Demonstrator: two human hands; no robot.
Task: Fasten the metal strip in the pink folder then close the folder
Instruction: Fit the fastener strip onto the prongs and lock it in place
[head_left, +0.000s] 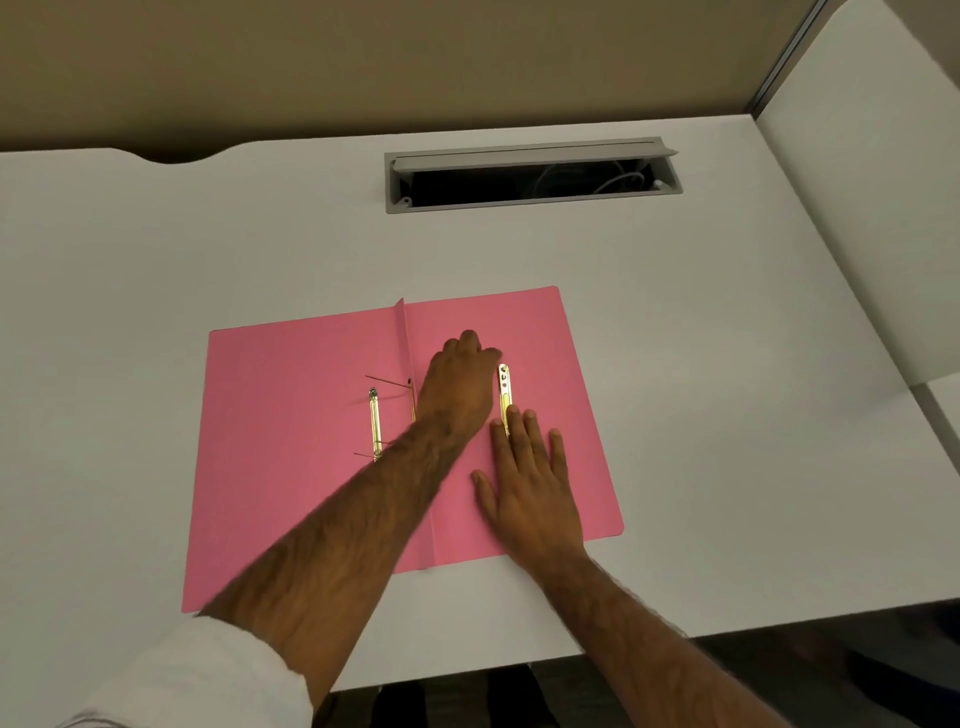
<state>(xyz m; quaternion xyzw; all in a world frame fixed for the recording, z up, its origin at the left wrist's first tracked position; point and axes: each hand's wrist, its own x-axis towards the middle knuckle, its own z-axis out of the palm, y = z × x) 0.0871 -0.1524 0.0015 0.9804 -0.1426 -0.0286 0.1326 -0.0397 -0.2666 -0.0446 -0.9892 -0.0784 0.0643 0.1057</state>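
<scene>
The pink folder (291, 467) lies open on the white desk (156, 249). A loose metal strip (504, 389) rests on its right flap, between the hands. The right hand (530, 488) lies flat, fingertips on the strip's near end. The left hand (460, 384) reaches across just beside it, grip hidden.

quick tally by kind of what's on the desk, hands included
Open pink card folder: 1
Gold metal fastener strips: 2, one on the left flap, one on the right flap
Hands: 2, left hand and right hand, both lying on the right flap
Grey cable hatch set in the white desk, lid up: 1
Total: 6
</scene>
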